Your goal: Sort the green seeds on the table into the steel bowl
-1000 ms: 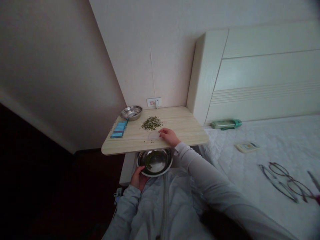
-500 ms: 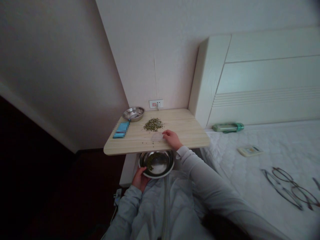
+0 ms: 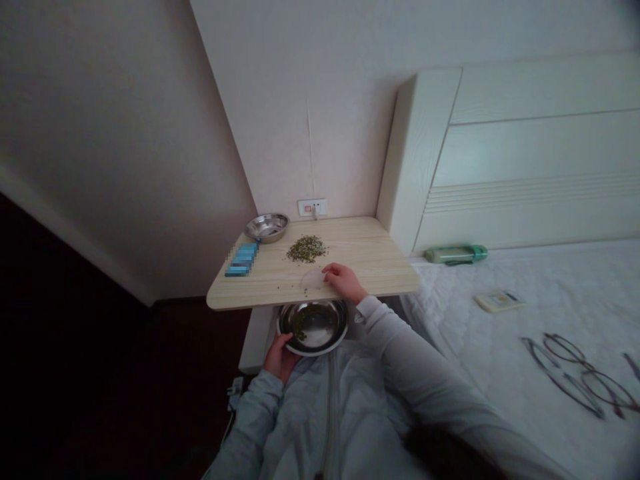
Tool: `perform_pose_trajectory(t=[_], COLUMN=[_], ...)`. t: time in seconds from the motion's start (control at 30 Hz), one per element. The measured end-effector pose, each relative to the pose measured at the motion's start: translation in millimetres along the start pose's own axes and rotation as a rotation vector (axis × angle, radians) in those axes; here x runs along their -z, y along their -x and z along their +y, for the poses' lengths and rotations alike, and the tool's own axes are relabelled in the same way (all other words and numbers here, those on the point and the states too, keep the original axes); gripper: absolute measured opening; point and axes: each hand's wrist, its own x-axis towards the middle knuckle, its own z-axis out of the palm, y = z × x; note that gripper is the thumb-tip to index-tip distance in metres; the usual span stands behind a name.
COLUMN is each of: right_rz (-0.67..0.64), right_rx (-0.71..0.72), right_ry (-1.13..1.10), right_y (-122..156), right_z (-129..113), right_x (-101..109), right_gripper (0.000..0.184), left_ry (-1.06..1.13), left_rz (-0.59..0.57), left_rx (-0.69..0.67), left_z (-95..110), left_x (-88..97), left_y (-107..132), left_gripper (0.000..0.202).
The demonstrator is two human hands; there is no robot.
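Nearest the person, just under the front edge of the bedside table (image 3: 370, 257), the left hand (image 3: 281, 357) is closed around the near rim of a steel bowl (image 3: 327, 332), holding it level against the lap. A small clump of green grains (image 3: 300, 328) already lies in the bowl's left part; the rest of its bottom is bare metal. On the table's front strip, directly above the bowl, the right hand (image 3: 343, 281) rests with fingers curled, pinching a small translucent card (image 3: 313, 280) whose lower edge touches the wood. A few loose grains are scattered on the table just left of the card. Toward the middle of the table the main heap of green grains (image 3: 307, 249) sits untouched, clearly larger than the share in the bowl, so most of the grains are yet to leave the tabletop. At the table's far left corner stands a second steel bowl (image 3: 267, 227); whether it holds anything cannot be made out.
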Motion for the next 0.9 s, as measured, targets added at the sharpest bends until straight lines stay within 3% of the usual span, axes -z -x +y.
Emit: perform_pose_trajectory(t=[0.13,0.33,0.5,0.8,0.9], right_rz=[0.001,0.140,0.112,0.119,0.131], right_rx=[0.002,-0.087,-0.063,-0.066,-0.068], right_ry=[-0.062,-0.213,-0.179,-0.181,-0.183], right_y=[7.9,-1.0,1.4,6.7,7.0], right_z=[1.8,8.6,7.2,1.5,0.6], right_x=[0.0,10.1,10.5,9.3,9.3], right_gripper=[0.019,0.023,0.016,0.016,0.015], left_ry=[-0.012,0.007,0.019,-0.010,-0.018], left_rz=[0.031,-0.032,-0.004,0.143,0.174], left_rx=[-0.008,0.017,0.000,-0.101,-0.108], left_z=[0.9,0.2,1.1,35.8,38.8], left_x=[-1.5,-1.4,-1.9,24.0,28.2], left_y=[1.5,1.8,2.9,10.6,10.7], left_gripper=[0.030,0.031,0.032,0.028,0.033])
